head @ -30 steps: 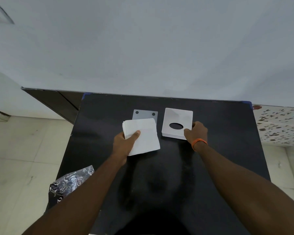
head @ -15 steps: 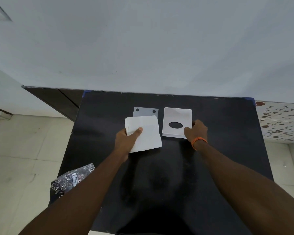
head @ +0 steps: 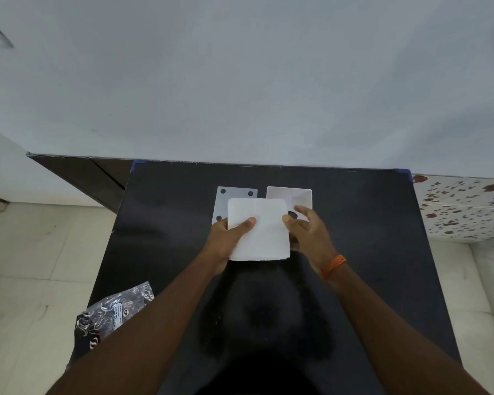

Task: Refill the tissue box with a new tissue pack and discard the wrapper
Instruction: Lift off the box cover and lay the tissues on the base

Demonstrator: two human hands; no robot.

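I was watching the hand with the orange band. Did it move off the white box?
Yes. The right hand left the box's right edge and moved left, toward the tissue stack, now covering the box's oval hole.

1. The tissue stack (head: 258, 229) is plain white.
2. The tissue box (head: 290, 196) is off-white with a dark oval opening.
3. The flat plate (head: 234, 195) is pale grey with dark round dots at its corners.
4. The table (head: 354, 223) is black.
5. The wrapper (head: 117, 309) is black with a silvery swirled pattern.
6. The wristband (head: 332, 265) is orange.
7. The wall (head: 240, 81) is pale grey.
8. The surface at the right (head: 465, 206) is white with brown speckles.
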